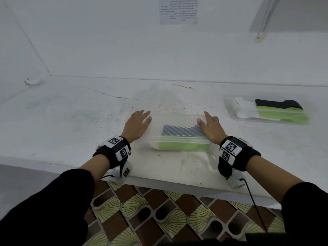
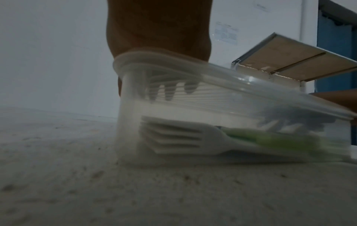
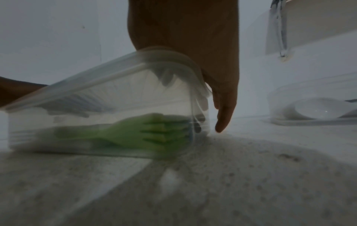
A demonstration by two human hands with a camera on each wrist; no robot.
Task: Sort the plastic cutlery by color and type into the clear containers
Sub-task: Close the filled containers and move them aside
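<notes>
Risk first: the near clear container (image 1: 179, 139) has its lid (image 1: 177, 121) on, and both hands sit flat on top. In the left wrist view the lid looks tilted, higher at the left end, so my guess is it isn't fully seated. Uneven pressure could pop 1 corner up, or skate the whole box across the gritty table (image 1: 88, 121) toward the near edge. A hard shove could also jumble the stacks inside.

Left hand (image 1: 136, 126): fingers straight and spread, palm over the left end of the lid, gripping nothing. Right hand (image 1: 211, 129): same, flat on the right end, fingers pointing away, thumb hanging down past the box's end wall in the right wrist view.

Contents sit directly under and between the 2 hands: green forks (image 3: 154, 130) along the near side, white forks (image 2: 173, 137) at the left end, a dark stack (image 1: 182, 130) further back; type of the dark ones is too blurred to call.

Second container (image 1: 230, 107) is well apart, far right, lid off, holding white spoons (image 3: 324, 110) plus dark and green pieces. No loose cutlery visible on the table, so sorting looks nearly done.
</notes>
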